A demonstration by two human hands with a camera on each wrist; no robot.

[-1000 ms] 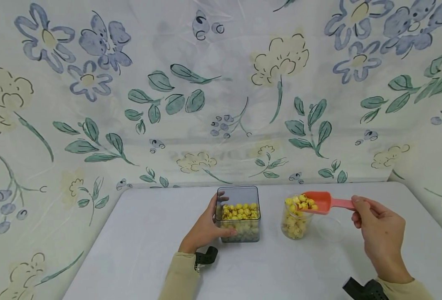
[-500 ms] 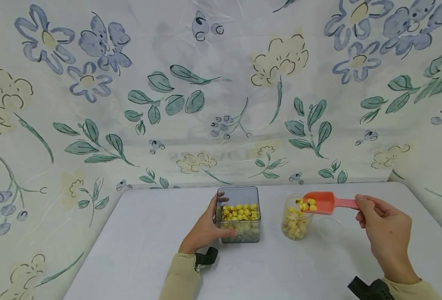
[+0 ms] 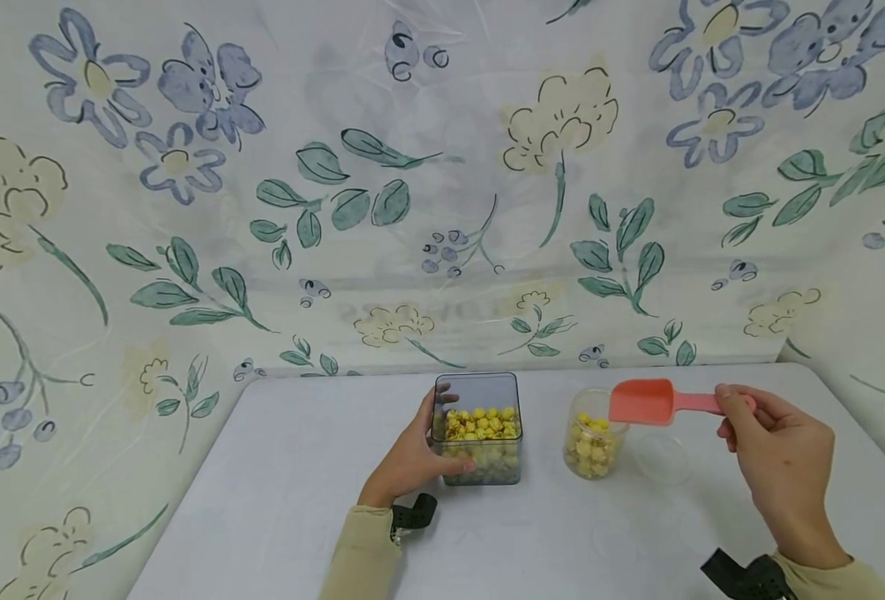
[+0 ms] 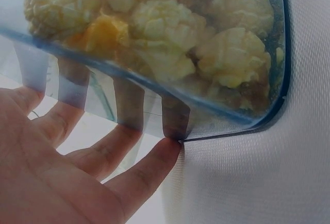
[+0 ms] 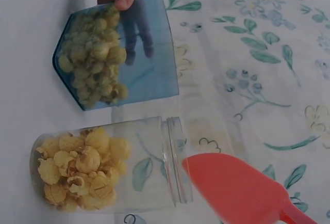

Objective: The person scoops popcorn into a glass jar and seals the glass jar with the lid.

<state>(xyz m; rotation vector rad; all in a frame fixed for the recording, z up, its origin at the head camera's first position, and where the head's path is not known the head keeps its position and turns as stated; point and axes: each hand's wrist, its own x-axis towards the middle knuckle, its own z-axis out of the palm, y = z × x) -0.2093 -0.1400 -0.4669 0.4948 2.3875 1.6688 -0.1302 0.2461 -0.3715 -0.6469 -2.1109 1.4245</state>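
My left hand [image 3: 412, 462] grips the left side of a square, bluish see-through container [image 3: 478, 462]. Its thumb lies across the front wall and the fingers reach round behind. Yellow popcorn [image 3: 482, 423] fills about the lower half of it. My right hand [image 3: 780, 458] pinches the handle of a coral-red scoop [image 3: 643, 402], whose bowl shows no popcorn. The scoop's front edge is right at the rim of a round clear jar [image 5: 149, 172]. Inside that upright jar, popcorn [image 5: 85, 167] takes up a bit over half the height.
A clear round lid [image 3: 663, 460] lies flat on the white table [image 3: 562, 550], just right of the jar. Behind the table hangs a floral cloth [image 3: 442, 200]. A dark wrist camera [image 3: 412, 512] sits on the left wrist, near the square container.
The scoop has emptied its popcorn into the jar and shifted slightly right and up. My right hand has moved right with it. The left hand and square container have stayed put.
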